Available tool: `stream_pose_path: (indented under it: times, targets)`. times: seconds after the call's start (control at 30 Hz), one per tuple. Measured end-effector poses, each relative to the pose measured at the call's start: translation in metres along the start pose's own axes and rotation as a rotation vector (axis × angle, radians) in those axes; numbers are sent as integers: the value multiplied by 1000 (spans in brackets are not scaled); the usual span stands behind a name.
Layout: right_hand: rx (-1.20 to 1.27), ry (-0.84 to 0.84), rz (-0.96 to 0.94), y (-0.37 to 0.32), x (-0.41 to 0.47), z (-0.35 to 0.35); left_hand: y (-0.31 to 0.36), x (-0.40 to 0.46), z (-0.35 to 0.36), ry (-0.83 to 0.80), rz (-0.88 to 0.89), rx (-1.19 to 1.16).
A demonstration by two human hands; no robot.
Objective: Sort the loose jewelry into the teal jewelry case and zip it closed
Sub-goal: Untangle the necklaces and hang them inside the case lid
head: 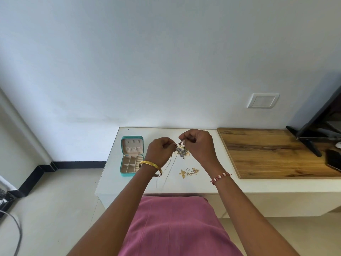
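Teal case (pixel 131 156) sits open far-left on tabletop (pixel 129 182), both hands pinching a light, limp, tangle-prone charm necklace (pixel 181 151) above centre — left hand (pixel 160 151), right hand (pixel 198 145); best held at the clasp.

We count one case (pixel 131 156), open on the bench (pixel 129 183), with one lid half and one tray half. We count two hands: one left hand (pixel 160 150) and one right hand (pixel 198 145). Between them we count one beaded piece (pixel 182 152). On the bench we count one gold tangle (pixel 189 172); the number of pieces in it cannot be determined. We count one thin chain (pixel 168 168). We count two wrist items: one bangle (pixel 151 166) and one thread band (pixel 220 177). We count one wall plate (pixel 263 100), one wood panel (pixel 276 154) and one screen (pixel 321 115).
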State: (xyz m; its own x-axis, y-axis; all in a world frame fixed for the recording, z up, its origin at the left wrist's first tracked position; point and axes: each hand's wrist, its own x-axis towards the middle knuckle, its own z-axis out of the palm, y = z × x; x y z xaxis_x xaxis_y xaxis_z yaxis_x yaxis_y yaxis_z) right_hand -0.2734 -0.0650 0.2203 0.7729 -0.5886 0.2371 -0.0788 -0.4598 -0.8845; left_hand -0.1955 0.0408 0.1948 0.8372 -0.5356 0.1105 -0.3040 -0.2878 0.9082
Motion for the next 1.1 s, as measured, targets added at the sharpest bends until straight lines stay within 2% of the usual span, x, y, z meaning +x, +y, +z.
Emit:
stream_pose_path:
  times: [0.37, 0.57, 0.77, 0.97, 1.1]
  targets:
    - [163, 37, 46, 8, 7, -4, -13, 4, -11, -111, -319, -635]
    - [270, 174, 202, 35, 12, -7, -18, 8, -20, -45, -387, -695]
    - [321, 210, 340, 68, 12, -4, -24, 14, -32, 31, -414, -838]
    - [373, 217, 509, 99, 13, 3, -19, 24, -43, 94, -392, -971]
    - [417, 185, 567, 108, 7, 8, -13, 25, -45, 75, -299, -886]
